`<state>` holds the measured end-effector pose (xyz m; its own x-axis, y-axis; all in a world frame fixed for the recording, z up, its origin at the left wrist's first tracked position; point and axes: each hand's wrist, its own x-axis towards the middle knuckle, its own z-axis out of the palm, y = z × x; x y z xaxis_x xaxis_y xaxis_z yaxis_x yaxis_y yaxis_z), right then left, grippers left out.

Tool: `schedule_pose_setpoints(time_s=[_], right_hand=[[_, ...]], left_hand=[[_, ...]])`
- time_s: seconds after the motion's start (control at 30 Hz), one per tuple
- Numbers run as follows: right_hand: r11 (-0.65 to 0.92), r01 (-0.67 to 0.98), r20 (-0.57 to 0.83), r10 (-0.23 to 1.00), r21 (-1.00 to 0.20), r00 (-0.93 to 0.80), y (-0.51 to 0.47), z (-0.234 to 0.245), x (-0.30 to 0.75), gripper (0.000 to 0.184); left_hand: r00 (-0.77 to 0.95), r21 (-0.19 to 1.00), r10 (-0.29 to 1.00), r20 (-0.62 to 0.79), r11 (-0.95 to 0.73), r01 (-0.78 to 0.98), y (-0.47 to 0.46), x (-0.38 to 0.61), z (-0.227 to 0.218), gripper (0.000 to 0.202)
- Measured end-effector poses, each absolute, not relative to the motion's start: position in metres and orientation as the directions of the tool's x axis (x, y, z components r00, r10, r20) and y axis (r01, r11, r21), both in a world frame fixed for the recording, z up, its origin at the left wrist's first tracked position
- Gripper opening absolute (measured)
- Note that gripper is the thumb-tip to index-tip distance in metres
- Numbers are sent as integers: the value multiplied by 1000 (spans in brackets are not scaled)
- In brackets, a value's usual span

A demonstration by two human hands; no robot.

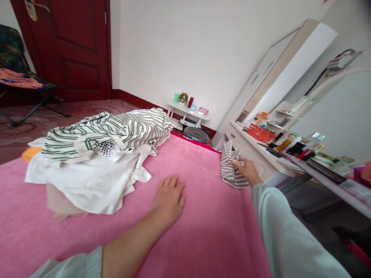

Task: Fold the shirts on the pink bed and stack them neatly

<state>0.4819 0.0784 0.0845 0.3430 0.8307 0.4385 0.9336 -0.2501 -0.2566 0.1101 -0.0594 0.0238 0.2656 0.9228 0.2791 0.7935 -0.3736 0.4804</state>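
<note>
My left hand (169,197) lies flat on the pink bedspread (203,216), fingers stretched out and empty, just right of a heap of clothes. My right hand (246,170) is closed on a small brown-and-white striped cloth (230,166) at the bed's right edge. The heap holds a white garment (92,181), a green-and-white striped garment (116,129) on top of it, and a polka-dot piece (110,148) between them.
A dressing table (261,154) with a red basket (261,133), bottles and a tall mirror (278,73) stands right of the bed. A small white shelf (187,110) with trinkets sits against the far wall. A dark red door (72,46) and a folding chair (20,77) are at the back left.
</note>
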Motion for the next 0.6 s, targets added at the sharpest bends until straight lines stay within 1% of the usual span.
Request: schedule_pose_setpoints(time_s=[0.07, 0.13, 0.2, 0.27, 0.33, 0.4, 0.43, 0.47, 0.5, 0.57, 0.6], right_hand=[[-308, 900, 388, 823, -309, 415, 71, 51, 490, 37], [-349, 876, 382, 799, -331, 463, 63, 28, 496, 35], [-377, 858, 400, 768, -349, 500, 56, 20, 501, 38], [-397, 844, 428, 734, -361, 528, 52, 23, 506, 41], [-423, 844, 462, 708, -329, 534, 50, 31, 508, 42], [-433, 869, 492, 717, -240, 493, 47, 38, 501, 40], [-407, 893, 501, 742, -192, 445, 45, 40, 493, 39], [-345, 926, 507, 777, -152, 373, 43, 41, 482, 39], [-244, 962, 510, 815, -126, 274, 40, 42, 470, 40], [43, 995, 492, 871, -85, 4, 34, 42, 440, 41], [185, 981, 469, 872, -55, -138, 31, 41, 425, 40]], left_hand=[[264, 485, 924, 277, -372, 792, -59, 111, 24, 36], [264, 489, 924, 277, -372, 789, -59, 111, 24, 36], [262, 495, 923, 281, -373, 785, -59, 111, 24, 36], [260, 503, 924, 279, -371, 780, -59, 111, 24, 37], [257, 509, 927, 274, -366, 779, -59, 111, 24, 37], [257, 507, 927, 274, -366, 781, -59, 111, 23, 37], [256, 504, 926, 276, -367, 782, -59, 111, 23, 37], [257, 500, 925, 280, -368, 784, -59, 111, 22, 37], [257, 496, 924, 283, -371, 785, -59, 111, 22, 37], [259, 489, 921, 291, -376, 787, -59, 111, 21, 36], [260, 488, 920, 295, -379, 787, -59, 111, 21, 36]])
